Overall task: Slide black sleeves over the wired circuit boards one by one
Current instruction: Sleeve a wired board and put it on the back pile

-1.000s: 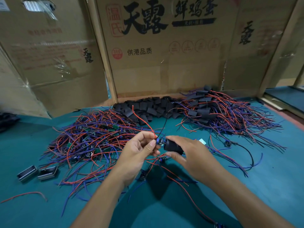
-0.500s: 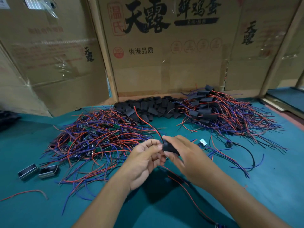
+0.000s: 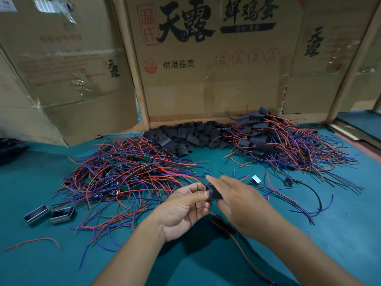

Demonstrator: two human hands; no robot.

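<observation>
My left hand [image 3: 183, 211] and my right hand [image 3: 239, 203] meet above the teal table, both pinching one black sleeve [image 3: 214, 193]. The circuit board is hidden inside the sleeve or behind my fingers; its red and blue wires trail out toward the left heap and down under my right wrist. A heap of bare wired circuit boards [image 3: 127, 178] lies to the left. Loose black sleeves [image 3: 189, 137] are piled at the back middle. Sleeved boards with wires [image 3: 274, 145] are heaped at the back right.
Two small metal housings [image 3: 49, 213] lie at the left on the teal table [image 3: 340, 234]. A stray board [image 3: 256, 179] and a black-wired part [image 3: 288, 181] lie right of my hands. Cardboard walls [image 3: 206, 79] close off the back.
The blue board seen a second ago beside the sleeve has gone out of sight as my hands closed together. The red wire that stood up now lies lower toward the left heap.
</observation>
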